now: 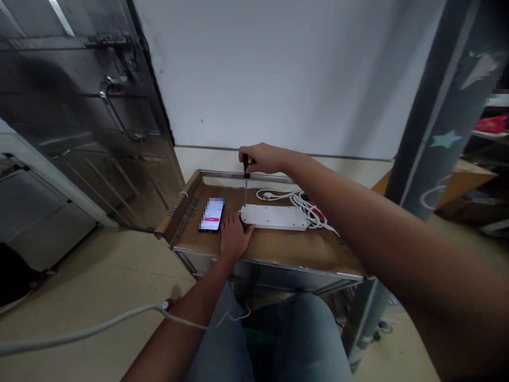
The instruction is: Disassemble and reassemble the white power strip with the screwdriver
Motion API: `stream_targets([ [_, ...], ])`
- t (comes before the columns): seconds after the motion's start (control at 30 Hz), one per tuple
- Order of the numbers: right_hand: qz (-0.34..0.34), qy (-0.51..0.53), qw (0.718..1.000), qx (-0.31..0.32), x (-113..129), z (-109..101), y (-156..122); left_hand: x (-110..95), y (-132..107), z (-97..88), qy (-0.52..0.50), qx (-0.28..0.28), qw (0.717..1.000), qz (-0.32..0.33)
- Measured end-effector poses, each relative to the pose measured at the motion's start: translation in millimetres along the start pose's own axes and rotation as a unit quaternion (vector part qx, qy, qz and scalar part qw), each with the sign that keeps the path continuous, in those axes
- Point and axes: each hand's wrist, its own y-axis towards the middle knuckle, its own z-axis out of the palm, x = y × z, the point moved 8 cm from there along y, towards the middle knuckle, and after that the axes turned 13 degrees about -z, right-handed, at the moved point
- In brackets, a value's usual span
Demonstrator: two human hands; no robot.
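Note:
A white power strip lies underside up on the brown-covered bench, with several small dark screw holes in its face. My left hand grips its left end, thumb along the front edge and fingers at the end. My right hand is closed around the black and yellow handle of a screwdriver. The shaft stands nearly upright, its tip at the hole in the strip's back left corner. Whether a screw sits there is too small to tell. The strip's white cord lies coiled at its right end.
Left of my left hand lies a lit phone. A red item shows partly under the cord. Behind the bench rises a white wall, with a metal door at left and a grey post at right. A pale cable crosses before my left forearm.

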Motion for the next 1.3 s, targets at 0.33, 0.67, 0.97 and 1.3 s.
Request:
stream_targets([
  [0.33, 0.072, -0.014, 0.993, 0.094, -5, -12, 8, -1, -1, -1.9, -0.001, -0.003, 1.0, 0.003],
  [0.67, 0.053, 0.052, 0.996, -0.041, -3, -1, 12, -2, -1, -2.5, 0.003, -0.007, 1.0, 0.008],
  [0.97, 0.043, 0.225, 0.925, -0.302, -31, 19, -3, -2, -2, -3.5, 0.001, 0.001, 1.0, 0.001],
  [1.3, -0.118, 0.578, 0.718, -0.37, -24, 65, -1, 4, 2, 2.5, -0.017, 0.002, 1.0, -0.009],
])
